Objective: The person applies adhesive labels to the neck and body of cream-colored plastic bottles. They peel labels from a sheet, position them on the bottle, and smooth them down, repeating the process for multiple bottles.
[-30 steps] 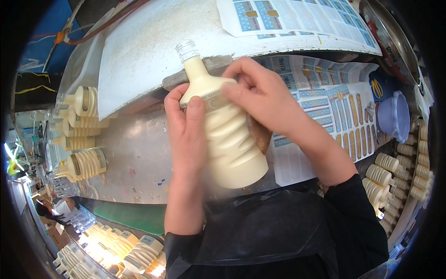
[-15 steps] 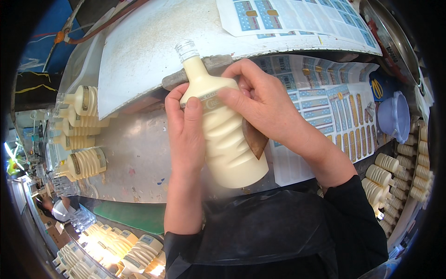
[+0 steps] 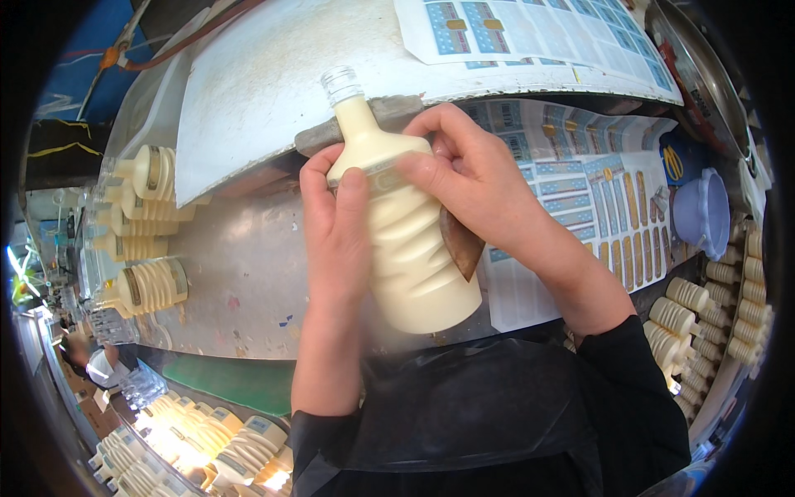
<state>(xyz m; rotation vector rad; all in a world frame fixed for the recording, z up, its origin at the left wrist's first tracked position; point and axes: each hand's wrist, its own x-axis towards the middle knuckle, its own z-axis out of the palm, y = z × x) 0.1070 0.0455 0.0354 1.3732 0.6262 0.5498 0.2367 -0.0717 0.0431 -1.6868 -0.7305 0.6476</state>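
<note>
A cream bottle [image 3: 418,286] with a clear threaded neck and spiral grooves leans away from me, its neck resting on a grey padded strip [image 3: 402,112]. My left hand [image 3: 335,207] grips its left shoulder, the thumb on the front and the fingers behind. A narrow greyish label band [image 3: 373,171] runs round the shoulder. My right hand [image 3: 476,182] presses its thumb on that band's right end, with the other fingers curled. From under the right palm sticks a brown flat pointed piece [image 3: 461,246], apparently held by partly hidden fingers.
Label sheets [image 3: 571,199] lie on the right, with more [image 3: 530,33] on the white board [image 3: 257,91]. Cream bottles [image 3: 153,286] lie at the left; more fill the lower left [image 3: 240,451] and right [image 3: 679,319]. A lilac bucket [image 3: 702,211] stands at right. Far left, a person [image 3: 108,364] is visible.
The bottle and both hands appear slightly further right in the picture. My right thumb stays on the band, and the grip of both hands looks the same.
</note>
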